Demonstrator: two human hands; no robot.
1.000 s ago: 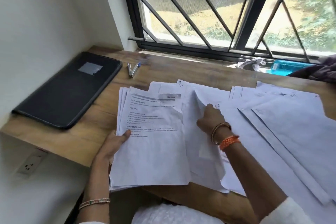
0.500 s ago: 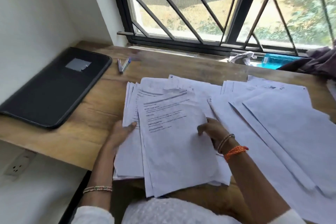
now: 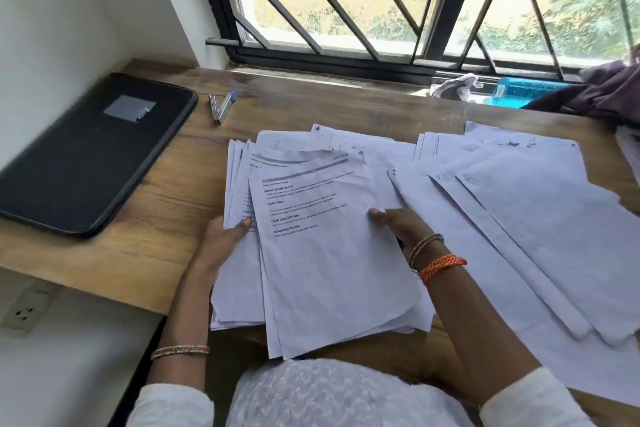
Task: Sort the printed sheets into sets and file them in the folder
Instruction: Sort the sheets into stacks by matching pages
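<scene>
My right hand (image 3: pixel 403 224) lies on the right edge of the top printed sheet (image 3: pixel 332 246), fingers bent and thumb tip on the paper; I cannot tell whether the fingers curl under the edge, so the grip itself is unclear to me. My left hand (image 3: pixel 227 236) holds the left side of the pile of sheets (image 3: pixel 239 288), thumb pressed on top and the fingers hidden beneath it. The top sheet sits askew on that pile, its near end hanging past the near edge of the tabletop (image 3: pixel 156 204). To the right, more sheets (image 3: pixel 540 218) lie fanned face down, overlapping each other. The black folder (image 3: pixel 90 156) lies closed at the far left of the tabletop, well apart from the papers. Two pens (image 3: pixel 220 107) lie between it and the window (image 3: pixel 381 3). On the sill at far right sits a blue bottle (image 3: pixel 519 92) beside a dark cloth (image 3: pixel 602 94).
</scene>
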